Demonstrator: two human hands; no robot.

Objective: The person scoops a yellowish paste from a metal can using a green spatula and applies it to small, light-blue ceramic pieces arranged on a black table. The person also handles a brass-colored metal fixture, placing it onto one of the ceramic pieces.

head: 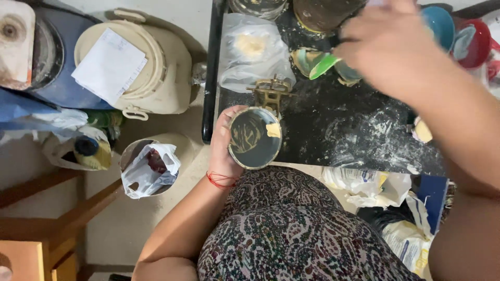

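My left hand (224, 143) grips a small round metal tin (254, 138) at the near left corner of the black counter (333, 130). The tin holds yellowish smears and a small lump of dough on its right rim. My right hand (390, 44) is raised over the back of the counter, blurred, its fingers bent near a green spoon-like piece (324, 65). Whether it holds anything cannot be told. A brass press tool (271, 91) stands just behind the tin.
A clear bag of dough (251, 49) lies at the back left of the floury counter. Blue and red bowls (458, 31) sit at the far right. On the floor stand a cream lidded bucket (151, 67), a bin with a white bag (148, 169) and flour bags (385, 187).
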